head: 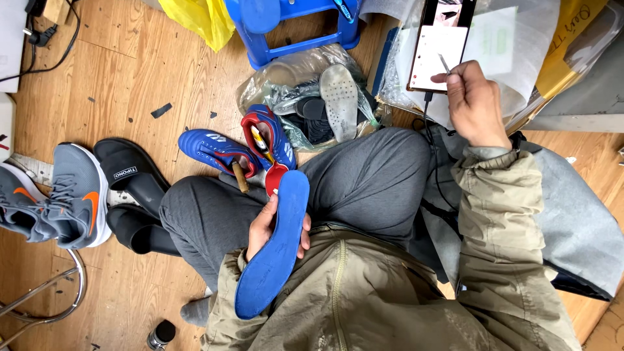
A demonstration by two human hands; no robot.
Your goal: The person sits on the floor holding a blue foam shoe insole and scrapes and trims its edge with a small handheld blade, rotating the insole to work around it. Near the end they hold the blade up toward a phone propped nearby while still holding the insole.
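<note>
In my lap, my left hand (270, 227) has its fingers wrapped around a blue insole (276, 250), thumb on one edge, fingertips curling over the other; the insole runs slantwise from my knee down across my jacket. Up at the top right, my right hand (474, 104) is closed in a pinch on a thin metal tool (444, 63), its tip touching the lit phone screen (437, 55). Just beyond the insole's toe end, on my knee, lie two blue and red shoes (244, 146), a wooden handle (240, 175) between them. Grey sneakers (62, 195) and black slides (130, 195) sit on the wooden floor (130, 84) to my left.
</note>
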